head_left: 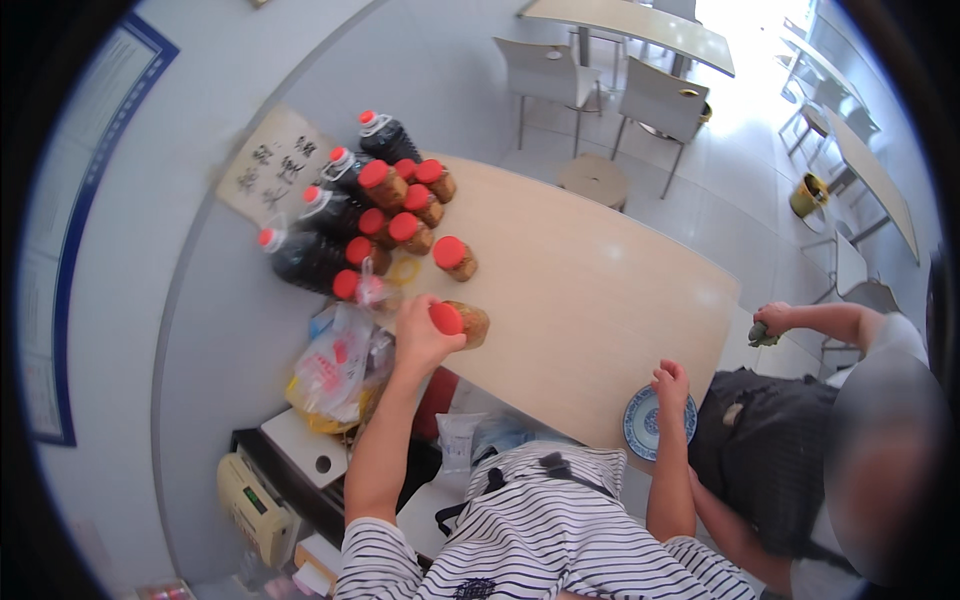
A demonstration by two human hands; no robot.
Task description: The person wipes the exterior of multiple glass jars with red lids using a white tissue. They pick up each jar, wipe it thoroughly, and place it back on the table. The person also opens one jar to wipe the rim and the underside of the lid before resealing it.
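My left hand [425,338] is closed round the red lid of a glass jar [470,324] with yellowish-brown contents, at the table's left edge. A similar red-lidded jar [455,258] stands alone just beyond it. More such jars [410,233] are grouped farther left, beside several large dark bottles [305,258] with red caps. Over a blue-and-white patterned plate [640,441] at the table's near right corner is my right hand [671,384]. Its fingers are curled in, and I see nothing in them.
A co-worker in a dark apron [750,420] stands close on my right, a greenish thing [764,334] in one hand. The pale table [570,290] lies before me. Plastic bags [335,365] and a beige telephone-like device [252,505] are at left. Chairs [660,105] and a stool [594,180] stand beyond.
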